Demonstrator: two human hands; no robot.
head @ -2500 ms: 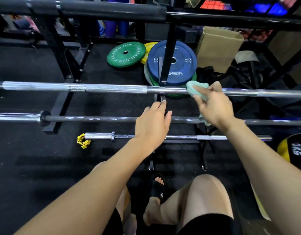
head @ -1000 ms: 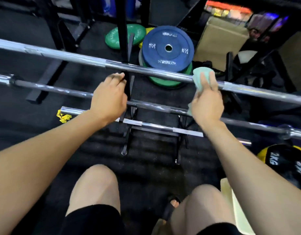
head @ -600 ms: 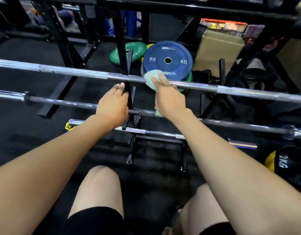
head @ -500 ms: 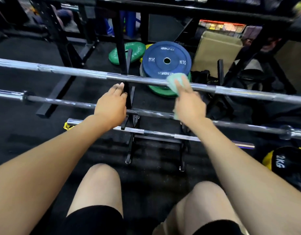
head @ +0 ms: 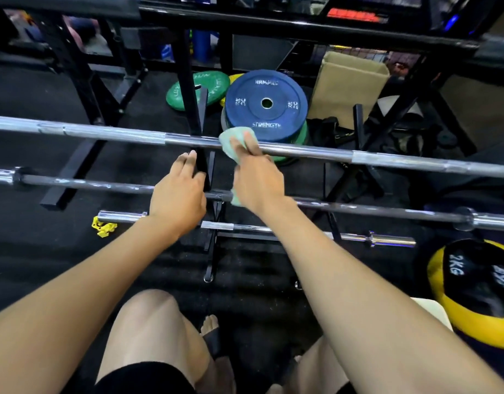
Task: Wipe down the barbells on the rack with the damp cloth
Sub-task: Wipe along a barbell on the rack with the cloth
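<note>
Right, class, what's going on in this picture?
A person crouched at a barbell rack is cleaning it. Their right hand presses a pale green cloth around the top barbell, near the left upright. The left hand rests, fingers straight, on that upright. Two lower barbells sit below; nothing shows whether they have been wiped.

"STRENGTH", "20 KG" on blue plate
</note>
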